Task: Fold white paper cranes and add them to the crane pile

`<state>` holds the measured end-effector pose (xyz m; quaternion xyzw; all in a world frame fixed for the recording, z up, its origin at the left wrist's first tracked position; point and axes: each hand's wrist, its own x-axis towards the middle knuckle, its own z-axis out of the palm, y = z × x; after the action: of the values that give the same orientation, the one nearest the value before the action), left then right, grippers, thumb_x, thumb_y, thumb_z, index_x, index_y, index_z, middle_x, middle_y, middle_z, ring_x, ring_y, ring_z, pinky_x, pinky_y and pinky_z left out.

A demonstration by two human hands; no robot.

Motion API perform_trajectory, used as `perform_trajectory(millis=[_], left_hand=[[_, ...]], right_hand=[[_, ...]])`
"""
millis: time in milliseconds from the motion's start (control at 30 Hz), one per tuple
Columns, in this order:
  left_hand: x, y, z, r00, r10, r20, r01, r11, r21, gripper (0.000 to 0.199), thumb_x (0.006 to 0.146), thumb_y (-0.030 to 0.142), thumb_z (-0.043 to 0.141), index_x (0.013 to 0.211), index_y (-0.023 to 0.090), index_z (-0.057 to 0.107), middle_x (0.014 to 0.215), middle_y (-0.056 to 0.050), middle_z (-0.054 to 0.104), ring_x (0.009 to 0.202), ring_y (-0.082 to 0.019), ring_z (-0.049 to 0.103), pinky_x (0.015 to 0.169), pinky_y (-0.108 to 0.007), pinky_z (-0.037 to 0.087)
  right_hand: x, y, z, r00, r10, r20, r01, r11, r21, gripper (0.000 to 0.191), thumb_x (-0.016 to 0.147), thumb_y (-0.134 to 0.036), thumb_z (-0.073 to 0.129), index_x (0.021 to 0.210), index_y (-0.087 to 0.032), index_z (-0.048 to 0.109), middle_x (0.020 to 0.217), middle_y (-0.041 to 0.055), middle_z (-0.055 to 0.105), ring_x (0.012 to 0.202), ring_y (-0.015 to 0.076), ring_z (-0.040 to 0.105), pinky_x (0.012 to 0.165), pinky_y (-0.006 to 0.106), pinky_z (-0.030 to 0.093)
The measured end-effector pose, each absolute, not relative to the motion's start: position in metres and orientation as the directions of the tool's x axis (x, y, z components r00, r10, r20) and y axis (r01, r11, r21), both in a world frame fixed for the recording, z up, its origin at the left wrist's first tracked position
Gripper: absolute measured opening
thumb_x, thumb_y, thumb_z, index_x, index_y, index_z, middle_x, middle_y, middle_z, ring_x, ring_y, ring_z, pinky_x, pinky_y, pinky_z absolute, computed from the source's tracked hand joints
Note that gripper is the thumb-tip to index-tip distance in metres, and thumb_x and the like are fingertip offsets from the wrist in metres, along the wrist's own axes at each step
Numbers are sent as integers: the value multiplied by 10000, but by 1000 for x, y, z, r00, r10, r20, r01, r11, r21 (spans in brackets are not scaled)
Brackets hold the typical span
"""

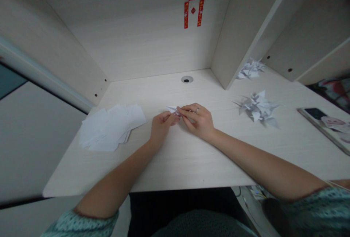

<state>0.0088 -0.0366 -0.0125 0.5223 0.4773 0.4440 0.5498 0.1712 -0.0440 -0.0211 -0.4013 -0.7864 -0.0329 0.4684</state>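
Between my two hands, over the middle of the desk, is a small piece of folded white paper [171,109] with a pointed end toward the upper left. My left hand [162,124] pinches it from the lower left, fingers curled under it. My right hand [199,119], with a ring on one finger, pinches it from the right between thumb and fingertips. The fingers cover much of the paper, so its full shape is hidden. A spread stack of white paper sheets [109,127] lies left of my left hand. To the right of my right hand sits a pile of folded paper cranes [258,107].
More folded paper pieces [251,69] lie behind the upright divider [240,36]. A phone-like device in a patterned case [328,124] rests at the right. The pale desk [175,167] has a round cable hole [187,80] near the back panel, which bears red stickers [193,10].
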Motion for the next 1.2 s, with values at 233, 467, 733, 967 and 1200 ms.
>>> perform_trajectory(millis=[233,467,733,967,1200], left_hand=[[8,-35,-14,178,984,-24,-14,27,1000,301,705,466,687,810,189,740,749,-15,704,737,-152,641,761,-287,516],[5,-35,-11,182,982,48,134,-73,988,253,691,411,701,780,176,730,663,3,663,678,-143,599,671,-252,462],[2,-34,-7,131,988,77,215,-104,971,243,659,400,716,635,163,665,573,29,589,561,-104,498,556,-224,363],[2,-32,-9,180,981,70,157,-99,983,289,704,452,680,718,163,668,701,-4,655,661,-127,558,625,-235,414],[5,-35,-4,186,979,80,18,-84,996,254,697,398,707,682,168,600,724,-2,672,715,-128,619,699,-239,456]], right_hand=[[171,-42,-25,-194,628,754,630,669,-395,273,815,-296,644,1083,-251,672,937,48,713,840,194,636,746,347,521],[172,-39,-28,-112,679,726,562,645,-517,214,817,-285,644,1022,-262,700,919,44,724,834,192,650,751,349,534],[169,-38,-26,-79,734,675,424,638,-644,229,821,-258,639,1043,-269,698,933,45,708,866,183,635,795,353,517],[168,-41,-22,-41,749,661,389,621,-680,213,852,-244,591,1030,-268,705,911,43,715,848,174,645,777,340,523],[167,-44,-17,32,774,632,395,571,-720,110,821,-277,630,857,-244,727,811,27,737,752,173,672,720,324,528]])
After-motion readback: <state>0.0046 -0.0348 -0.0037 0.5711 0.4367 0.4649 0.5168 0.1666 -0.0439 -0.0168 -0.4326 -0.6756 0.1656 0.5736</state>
